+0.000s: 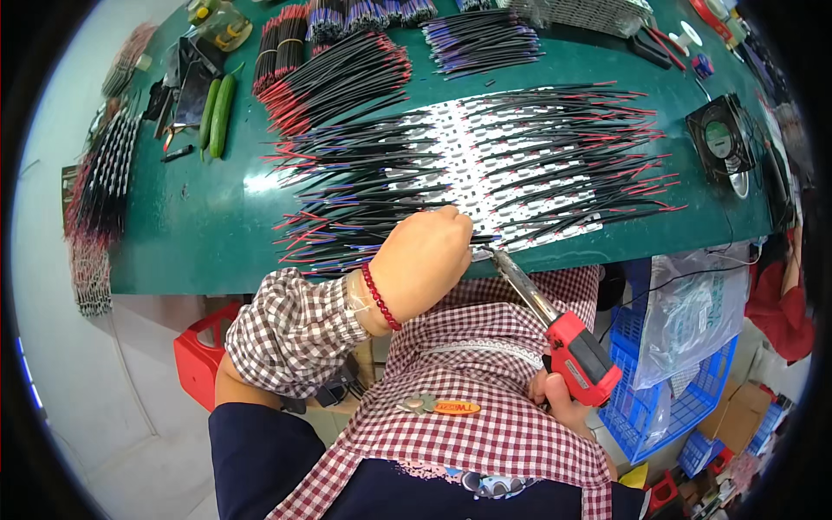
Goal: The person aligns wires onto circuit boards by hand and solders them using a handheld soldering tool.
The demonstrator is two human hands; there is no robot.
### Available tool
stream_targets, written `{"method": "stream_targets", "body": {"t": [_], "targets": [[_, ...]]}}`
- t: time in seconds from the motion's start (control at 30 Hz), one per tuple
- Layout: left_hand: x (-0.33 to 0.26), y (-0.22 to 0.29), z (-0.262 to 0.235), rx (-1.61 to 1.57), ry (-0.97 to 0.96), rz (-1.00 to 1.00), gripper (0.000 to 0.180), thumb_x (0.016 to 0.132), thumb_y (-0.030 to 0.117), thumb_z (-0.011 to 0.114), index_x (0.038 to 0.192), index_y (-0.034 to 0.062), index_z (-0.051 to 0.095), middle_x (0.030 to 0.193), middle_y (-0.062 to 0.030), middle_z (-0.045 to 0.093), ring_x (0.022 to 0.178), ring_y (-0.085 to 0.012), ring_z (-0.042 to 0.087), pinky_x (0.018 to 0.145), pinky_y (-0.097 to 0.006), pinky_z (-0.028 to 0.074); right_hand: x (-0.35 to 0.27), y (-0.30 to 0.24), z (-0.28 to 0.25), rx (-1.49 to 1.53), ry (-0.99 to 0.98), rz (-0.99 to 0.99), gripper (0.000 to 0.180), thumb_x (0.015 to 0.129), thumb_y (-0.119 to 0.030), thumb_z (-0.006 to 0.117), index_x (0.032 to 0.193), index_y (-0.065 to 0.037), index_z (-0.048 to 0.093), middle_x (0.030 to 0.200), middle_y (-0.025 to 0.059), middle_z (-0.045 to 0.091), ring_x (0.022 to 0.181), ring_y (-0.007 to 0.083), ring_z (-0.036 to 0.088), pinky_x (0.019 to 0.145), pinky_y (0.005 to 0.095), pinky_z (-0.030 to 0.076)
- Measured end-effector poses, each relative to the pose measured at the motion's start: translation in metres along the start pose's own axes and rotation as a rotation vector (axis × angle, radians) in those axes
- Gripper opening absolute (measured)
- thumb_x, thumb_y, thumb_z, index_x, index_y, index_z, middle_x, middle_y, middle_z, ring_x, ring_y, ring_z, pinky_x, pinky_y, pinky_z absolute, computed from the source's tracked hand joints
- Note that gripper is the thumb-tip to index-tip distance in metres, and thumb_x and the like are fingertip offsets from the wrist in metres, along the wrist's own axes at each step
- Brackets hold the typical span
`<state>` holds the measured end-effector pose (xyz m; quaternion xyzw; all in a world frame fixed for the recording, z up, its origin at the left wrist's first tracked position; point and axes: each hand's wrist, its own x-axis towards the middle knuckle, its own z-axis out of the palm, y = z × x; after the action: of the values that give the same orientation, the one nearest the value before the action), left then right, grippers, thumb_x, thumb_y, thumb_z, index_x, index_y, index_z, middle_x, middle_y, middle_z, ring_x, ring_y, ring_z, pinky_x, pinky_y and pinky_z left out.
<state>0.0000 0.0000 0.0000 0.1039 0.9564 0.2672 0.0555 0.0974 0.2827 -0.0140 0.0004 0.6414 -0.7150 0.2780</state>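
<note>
My left hand [429,260], with a red bead bracelet at the wrist, is closed in a pinch at the near edge of a white panel [568,236] of small boards. A thin dark wire [487,237] shows at its fingertips; the thumb side is hidden. My right hand [559,403] grips a red and black soldering iron [585,360] near my apron. Its metal shaft slants up and left, the tip close to my left fingertips at the panel's edge. Black wires with red or blue ends [624,139] fan out from both sides of the panel.
Loose black wires [347,78] and wire bundles [286,43] lie at the back of the green table [208,234]. Two cucumbers [223,113] are at the left, a small black fan [719,134] at the right. A blue crate [637,425] and red stool [201,360] stand below.
</note>
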Motion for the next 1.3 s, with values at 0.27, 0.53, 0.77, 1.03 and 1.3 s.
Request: {"method": "stream_targets", "body": {"t": [0.27, 0.53, 0.77, 1.03, 1.3], "targets": [[-0.004, -0.001, -0.006, 0.004, 0.01, 0.018, 0.014, 0.076, 0.009, 0.062, 0.078, -0.0027, 0.055, 0.078, -0.0178, 0.057, 0.074, -0.0374, 0.06, 0.066, -0.044, 0.049, 0.001, 0.006, 0.0, 0.028, -0.011, -0.01, 0.015, 0.094, -0.014, 0.056, 0.084, -0.003, 0.057, 0.074, 0.0016, 0.056, 0.066, 0.0105, 0.052, 0.059, 0.0271, 0.042], [-0.009, -0.001, -0.001, 0.078, 0.101, -0.023, 0.012, 0.076, 0.012, 0.062, 0.078, 0.0027, 0.056, 0.076, -0.0121, 0.058, 0.067, -0.0334, 0.06, 0.061, -0.043, 0.048, 0.002, 0.01, -0.001, -0.031, -0.043, 0.013, 0.013, 0.093, -0.015, 0.057, 0.087, -0.004, 0.056, 0.077, -0.0003, 0.054, 0.07, 0.0091, 0.05, 0.061, 0.0263, 0.041], [-0.006, 0.0, 0.001, 0.079, 0.122, -0.016, 0.011, 0.073, 0.012, 0.061, 0.073, 0.0025, 0.056, 0.076, -0.0119, 0.06, 0.067, -0.0331, 0.061, 0.06, -0.042, 0.049, -0.001, 0.017, -0.004, -0.184, -0.006, -0.004, 0.018, 0.092, -0.018, 0.061, 0.101, -0.003, 0.057, 0.089, 0.0022, 0.056, 0.079, 0.012, 0.053, 0.069, 0.0287, 0.045], [-0.003, 0.0, 0.002, 0.092, 0.133, 0.004, 0.011, 0.072, 0.011, 0.061, 0.071, 0.0016, 0.055, 0.073, -0.0127, 0.059, 0.065, -0.0333, 0.06, 0.059, -0.043, 0.049, 0.0, 0.003, 0.005, -0.054, 0.035, 0.024, 0.016, 0.093, -0.018, 0.058, 0.089, -0.003, 0.057, 0.077, 0.0028, 0.059, 0.067, 0.0112, 0.054, 0.06, 0.0269, 0.044], [-0.003, 0.001, 0.003, 0.098, 0.126, -0.006, 0.011, 0.071, 0.01, 0.06, 0.07, 0.0012, 0.054, 0.072, -0.0127, 0.058, 0.065, -0.0337, 0.06, 0.06, -0.043, 0.049, -0.001, 0.001, 0.001, -0.025, 0.058, 0.001, 0.02, 0.094, -0.018, 0.054, 0.083, -0.002, 0.056, 0.066, 0.0032, 0.056, 0.062, 0.0119, 0.053, 0.058, 0.0278, 0.044]]}}
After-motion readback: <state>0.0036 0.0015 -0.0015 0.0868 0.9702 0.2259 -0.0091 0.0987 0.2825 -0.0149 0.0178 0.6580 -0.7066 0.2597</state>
